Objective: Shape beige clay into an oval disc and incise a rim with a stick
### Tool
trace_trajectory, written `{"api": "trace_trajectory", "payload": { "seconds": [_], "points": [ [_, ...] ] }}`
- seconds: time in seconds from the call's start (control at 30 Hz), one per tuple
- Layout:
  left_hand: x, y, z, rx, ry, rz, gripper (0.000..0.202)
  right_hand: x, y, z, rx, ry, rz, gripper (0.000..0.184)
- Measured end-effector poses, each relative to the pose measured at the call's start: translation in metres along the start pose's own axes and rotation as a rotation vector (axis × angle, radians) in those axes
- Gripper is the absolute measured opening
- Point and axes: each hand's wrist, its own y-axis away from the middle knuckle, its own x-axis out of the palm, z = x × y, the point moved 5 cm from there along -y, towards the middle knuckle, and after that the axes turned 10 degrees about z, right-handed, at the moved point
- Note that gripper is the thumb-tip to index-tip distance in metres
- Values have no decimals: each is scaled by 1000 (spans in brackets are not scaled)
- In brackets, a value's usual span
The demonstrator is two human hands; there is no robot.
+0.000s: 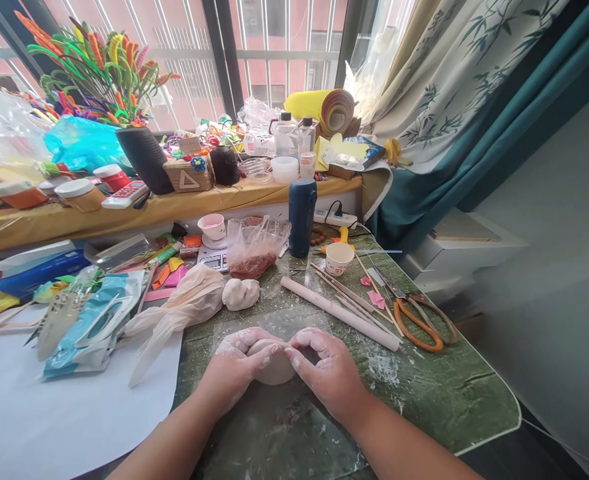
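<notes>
Between my hands is a thin, rounded piece of off-white clay (276, 375), held just above or against a clear sheet (294, 323) on the table. My left hand (242, 363) wraps the clay's left and upper edge, thumb pressed on its face. At the upper right edge, the thumb and fingertips of my right hand (327, 367) pinch the rim. White powder or clay coats the fingers of both hands. Beyond them lies a lump of white clay (241, 294) beside a crumpled plastic bag (189, 300). A pale rolling pin (342, 313) rests to the upper right.
Orange-handled scissors (419, 325) and several thin sticks (349, 298) lie at the right. Farther back stand a paper cup (339, 259), a dark blue bottle (302, 217) and a bag of reddish-brown material (257, 257). Blue packaging (94, 320) lies on white paper (74, 427) at left.
</notes>
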Motion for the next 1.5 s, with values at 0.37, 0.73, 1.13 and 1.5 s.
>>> {"api": "trace_trajectory", "payload": {
  "seconds": [0.37, 0.73, 1.13, 1.5],
  "points": [
    [2, 1, 1, -64, -127, -25, 25, 2, 0, -1, 57, -28, 20, 14],
    [0, -4, 20, -64, 287, -73, 45, 5, 1, -29, 224, -428, -100, 29],
    [4, -2, 6, 6, 69, -75, 30, -1, -5, -19, 99, -269, -19, 21],
    [7, -3, 12, -19, 14, -7, 20, 0, -5, -14, 53, -214, 47, 18]
  ]
}}
